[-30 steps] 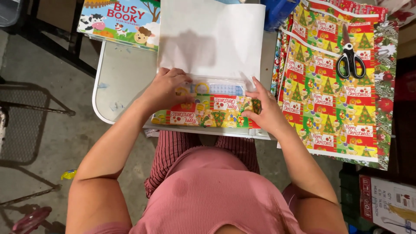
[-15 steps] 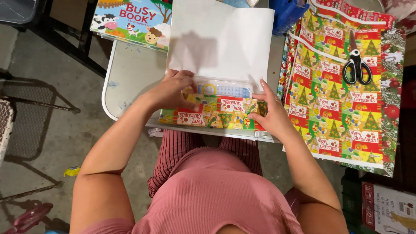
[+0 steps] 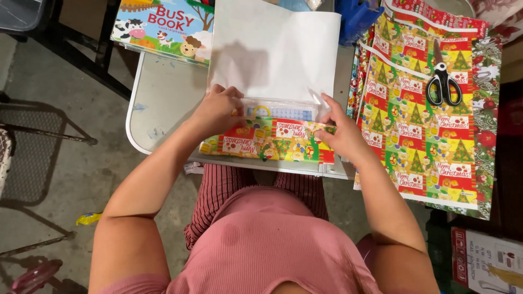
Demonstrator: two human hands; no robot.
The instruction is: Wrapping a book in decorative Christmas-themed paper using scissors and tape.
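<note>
A sheet of wrapping paper (image 3: 275, 51) lies white side up on a small grey table (image 3: 163, 98). Its near edge is folded up, showing the colourful holiday print (image 3: 272, 142). A flat clear-packaged item (image 3: 280, 110) sits between the fold and the white sheet. My left hand (image 3: 216, 111) presses the folded flap at the left end of that item. My right hand (image 3: 340, 133) pinches the flap at its right end.
A children's picture book (image 3: 163, 24) lies at the table's far left. Black-handled scissors (image 3: 442, 84) rest on more printed wrapping paper (image 3: 422, 125) spread at the right. A blue object (image 3: 357, 19) sits behind. A metal chair (image 3: 32, 152) stands at left, a cardboard box (image 3: 487, 261) at bottom right.
The view has shifted, so the table sits further right in frame. Both hands stay on the folded flap over the packaged item, with only slight finger movement.
</note>
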